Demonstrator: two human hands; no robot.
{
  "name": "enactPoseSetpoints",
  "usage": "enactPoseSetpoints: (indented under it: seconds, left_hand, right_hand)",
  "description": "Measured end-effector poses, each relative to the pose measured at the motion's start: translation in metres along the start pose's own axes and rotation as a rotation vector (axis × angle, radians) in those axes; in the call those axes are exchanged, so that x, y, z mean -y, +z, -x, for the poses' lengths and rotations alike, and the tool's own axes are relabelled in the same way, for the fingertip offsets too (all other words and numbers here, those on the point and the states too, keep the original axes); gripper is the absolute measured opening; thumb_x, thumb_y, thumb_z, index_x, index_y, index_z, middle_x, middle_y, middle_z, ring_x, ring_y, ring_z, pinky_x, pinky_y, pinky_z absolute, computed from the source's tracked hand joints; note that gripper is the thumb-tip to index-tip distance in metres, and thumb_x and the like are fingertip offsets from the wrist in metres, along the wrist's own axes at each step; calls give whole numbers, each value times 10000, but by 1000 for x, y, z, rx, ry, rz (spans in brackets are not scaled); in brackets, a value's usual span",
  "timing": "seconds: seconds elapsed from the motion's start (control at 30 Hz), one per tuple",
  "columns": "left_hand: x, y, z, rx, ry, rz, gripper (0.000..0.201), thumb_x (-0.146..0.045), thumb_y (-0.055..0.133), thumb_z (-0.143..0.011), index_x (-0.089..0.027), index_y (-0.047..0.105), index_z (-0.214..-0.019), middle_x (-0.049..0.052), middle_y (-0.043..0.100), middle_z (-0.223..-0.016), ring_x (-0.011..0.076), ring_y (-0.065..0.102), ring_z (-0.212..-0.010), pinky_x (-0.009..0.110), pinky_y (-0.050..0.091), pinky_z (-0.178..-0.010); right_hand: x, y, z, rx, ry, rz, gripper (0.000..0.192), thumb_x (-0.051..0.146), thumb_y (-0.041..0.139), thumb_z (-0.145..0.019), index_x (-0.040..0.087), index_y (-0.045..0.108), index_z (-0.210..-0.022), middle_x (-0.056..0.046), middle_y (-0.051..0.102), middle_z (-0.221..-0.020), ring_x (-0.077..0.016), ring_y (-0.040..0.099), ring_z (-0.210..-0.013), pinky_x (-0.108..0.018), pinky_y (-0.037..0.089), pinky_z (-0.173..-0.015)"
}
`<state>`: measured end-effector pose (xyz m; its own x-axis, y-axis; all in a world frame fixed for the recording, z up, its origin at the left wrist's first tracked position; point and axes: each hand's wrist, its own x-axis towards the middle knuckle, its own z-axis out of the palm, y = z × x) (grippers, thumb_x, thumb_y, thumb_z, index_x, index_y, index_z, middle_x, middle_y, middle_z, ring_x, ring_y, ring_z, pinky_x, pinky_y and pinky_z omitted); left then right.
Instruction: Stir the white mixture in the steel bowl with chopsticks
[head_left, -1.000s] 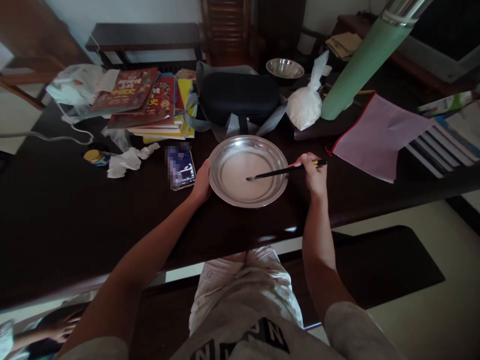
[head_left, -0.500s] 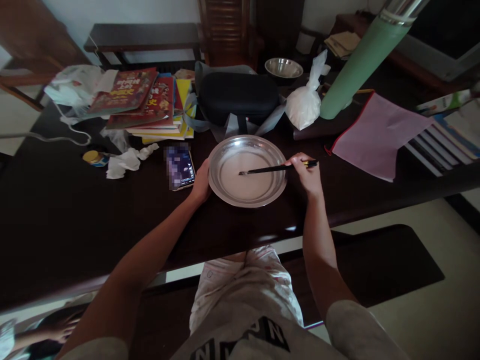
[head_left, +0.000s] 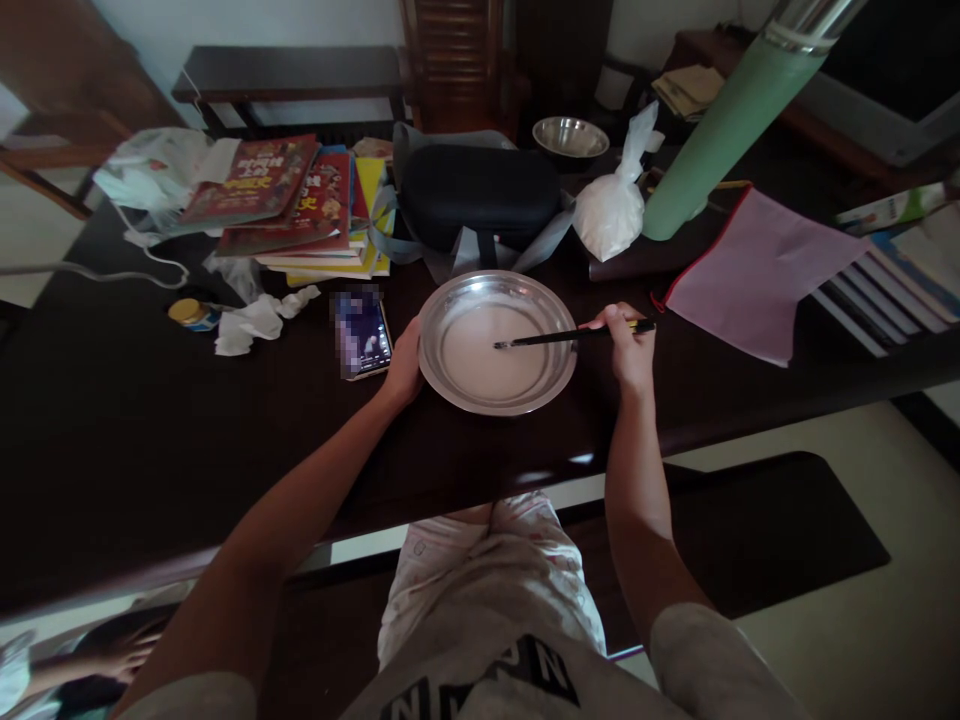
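I see the steel pan [head_left: 450, 385] mid tabletop [head_left: 150, 440], w/ pale liquid inside. Left hand [head_left: 405, 365] rests curled against its left rim, beside the phone [head_left: 363, 336]. Right hand [head_left: 628, 345] is closed round black chopsticks [head_left: 555, 338], tips in the liquid.

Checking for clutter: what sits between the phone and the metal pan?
In the head view, only the left hand, resting against the metal pan rim, beside the phone.
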<state>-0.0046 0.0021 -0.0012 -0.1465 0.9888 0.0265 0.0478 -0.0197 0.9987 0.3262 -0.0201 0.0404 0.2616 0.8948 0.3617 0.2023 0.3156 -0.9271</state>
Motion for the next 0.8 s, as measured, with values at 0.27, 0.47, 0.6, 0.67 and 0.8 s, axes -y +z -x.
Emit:
enactPoseSetpoints:
  seconds: [0.27, 0.47, 0.6, 0.67, 0.8]
  left_hand:
    - [9, -1, -3, 17, 68, -28, 374, -550, 597, -1006, -260, 817, -1089, 71, 826, -1269, 291, 711, -1277, 422, 498, -1203]
    - [6, -1, -2, 2, 22, -12, 370, -557, 591, -1008, -252, 798, -1034, 76, 826, -1188, 294, 719, -1267, 417, 553, -1140]
    - [3, 0, -1, -3, -5, 0, 357, -549, 586, -1009, -260, 795, -1000, 72, 830, -1183, 297, 718, -1262, 416, 550, -1145]
    - [2, 1, -1, 3, -12, 9, 383, -545, 555, -1025, -247, 796, -1012, 78, 829, -1194, 294, 724, -1235, 414, 549, -1142]
    - [3, 0, -1, 11, -33, 24, 427, -593, 579, -1005, -233, 805, -1045, 88, 829, -1204, 302, 724, -1235, 420, 557, -1123]
  right_hand:
    - [5, 3, 0, 98, -9, -18, 579, 831, 742, -841, 271, 713, -693, -1, 741, -655, -231, 789, -740, -424, 651, -840]
    - [8, 3, 1, 136, -7, -74, 563, 794, 771, -848, 269, 710, -655, 7, 732, -636, -218, 789, -698, -400, 658, -785]
    - [7, 3, 0, 140, -11, -75, 536, 792, 780, -843, 278, 737, -696, 5, 779, -677, -230, 816, -758, -424, 674, -845]
    - [6, 2, 0, 63, -14, -85, 556, 797, 755, -864, 276, 698, -676, 17, 752, -634, -224, 801, -700, -430, 680, -832]
    - [4, 2, 1, 85, -13, -77, 538, 781, 763, -869, 273, 692, -710, 25, 740, -630, -213, 786, -667, -411, 677, -794]
